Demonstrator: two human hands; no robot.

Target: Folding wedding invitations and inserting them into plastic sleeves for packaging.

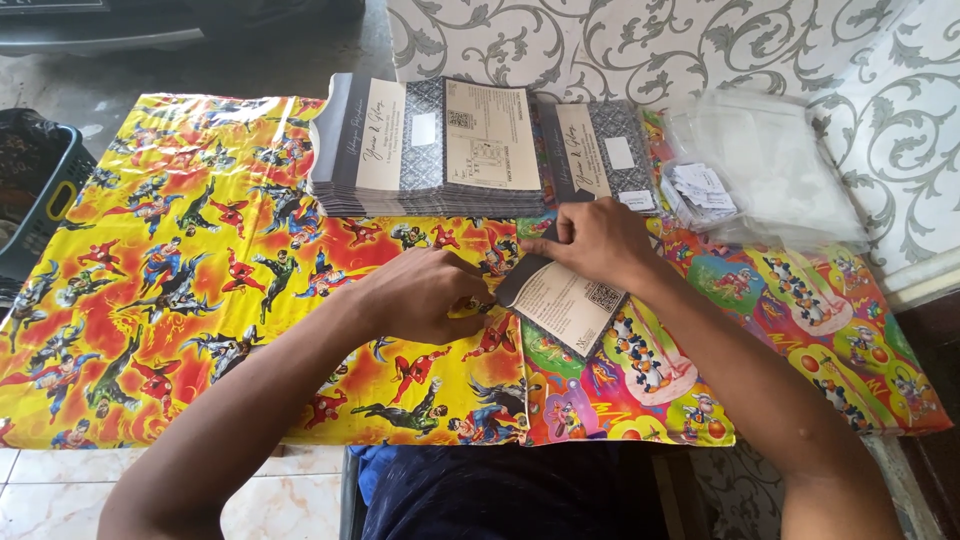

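A grey and cream printed card (pixel 565 303) lies tilted on the table in front of me. My right hand (pixel 597 243) presses on the card's upper edge with bent fingers. At the card's left edge my left hand (pixel 425 294) is curled, fingertips touching it. A tall stack of similar cards (pixel 430 150) sits just behind my hands, with a second smaller stack (pixel 600 152) to its right. Whether the card is being folded or slid into a sleeve I cannot tell.
The table wears a bright cartoon-patterned plastic cover (pixel 180 280). Clear plastic sleeves (pixel 770 170) and a pile of small white labels (pixel 702 190) lie at the back right. A dark basket (pixel 40 190) stands at the left, patterned wall behind.
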